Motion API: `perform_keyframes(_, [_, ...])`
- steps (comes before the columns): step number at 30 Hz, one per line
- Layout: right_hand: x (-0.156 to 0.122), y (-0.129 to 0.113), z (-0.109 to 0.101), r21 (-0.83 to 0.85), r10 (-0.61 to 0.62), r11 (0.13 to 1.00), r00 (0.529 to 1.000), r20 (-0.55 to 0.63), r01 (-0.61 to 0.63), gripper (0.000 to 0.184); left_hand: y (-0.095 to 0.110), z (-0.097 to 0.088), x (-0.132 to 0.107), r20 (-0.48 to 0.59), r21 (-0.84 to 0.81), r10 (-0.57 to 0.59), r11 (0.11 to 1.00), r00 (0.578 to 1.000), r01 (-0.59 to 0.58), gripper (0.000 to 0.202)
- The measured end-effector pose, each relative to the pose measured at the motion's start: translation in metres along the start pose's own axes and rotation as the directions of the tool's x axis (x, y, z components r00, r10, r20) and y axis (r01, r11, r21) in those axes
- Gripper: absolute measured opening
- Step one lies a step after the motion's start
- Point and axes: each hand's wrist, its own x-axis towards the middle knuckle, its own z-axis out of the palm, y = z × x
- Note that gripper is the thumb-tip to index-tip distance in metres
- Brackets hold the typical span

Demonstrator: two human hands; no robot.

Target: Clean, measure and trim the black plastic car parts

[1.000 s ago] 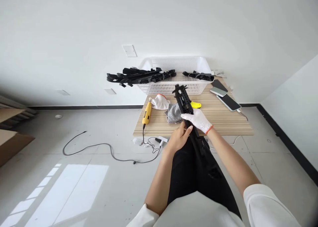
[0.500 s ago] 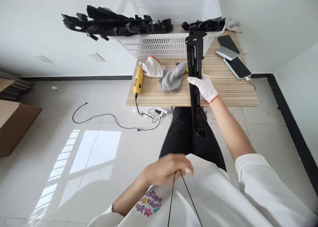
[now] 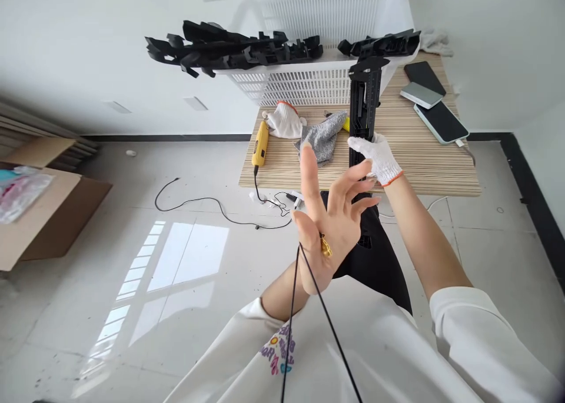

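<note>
My right hand (image 3: 377, 159), in a white knit glove, is closed around the middle of a long black plastic part (image 3: 364, 97). The part stands nearly upright over the front of the striped wooden table (image 3: 424, 162); its lower end is hidden behind my left hand. My bare left hand (image 3: 329, 226) is raised in front of me, palm towards the camera and fingers spread. A small gold pendant (image 3: 325, 247) lies against the palm, and a thin black cord (image 3: 289, 320) runs from it down to my chest.
A white basket (image 3: 309, 79) stands at the table's back with several black parts (image 3: 229, 44) lying across its rim. A yellow tool (image 3: 260, 144), a white glove (image 3: 285, 120), a grey cloth (image 3: 324, 135) and phones (image 3: 439, 120) lie on the table. A cardboard box (image 3: 39, 215) sits left.
My left hand left the black part, dropped to my chest and closed on the cord, then rose and opened with the pendant on its palm. The right hand stood the part upright.
</note>
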Motion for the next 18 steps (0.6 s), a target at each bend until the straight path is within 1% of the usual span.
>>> perform_keyframes(2, [0.001,0.001,-0.001,0.058,0.018,0.998,1.000,0.000,-0.018,0.029,0.002,0.003,0.002,-0.026,-0.012,-0.028,1.000,0.999,0.027,0.056])
perform_keyframes(6, [0.002,0.003,-0.002,0.012,0.004,1.000,1.000,-0.018,-0.004,0.030,0.003,0.008,0.006,-0.108,0.153,-0.068,0.985,0.992,0.084,0.056])
perform_keyframes(8, [0.003,0.004,-0.002,0.004,-0.005,1.000,1.000,-0.018,0.005,0.031,0.003,0.009,0.008,-0.106,0.199,-0.068,0.976,0.992,0.088,0.057])
perform_keyframes(11, [0.004,0.006,-0.003,-0.024,-0.014,1.000,1.000,-0.011,0.014,0.031,0.002,0.008,0.009,-0.092,0.145,-0.073,0.986,0.993,0.086,0.059])
perform_keyframes(13, [0.004,0.006,-0.002,-0.042,-0.017,0.999,1.000,-0.006,0.016,0.031,0.000,0.007,0.009,-0.103,0.107,-0.078,0.990,0.992,0.089,0.062])
perform_keyframes(18, [0.006,0.009,-0.002,0.025,-0.021,0.999,1.000,0.003,0.021,0.032,-0.005,0.007,0.011,-0.162,-0.007,-0.093,0.996,0.982,0.093,0.061])
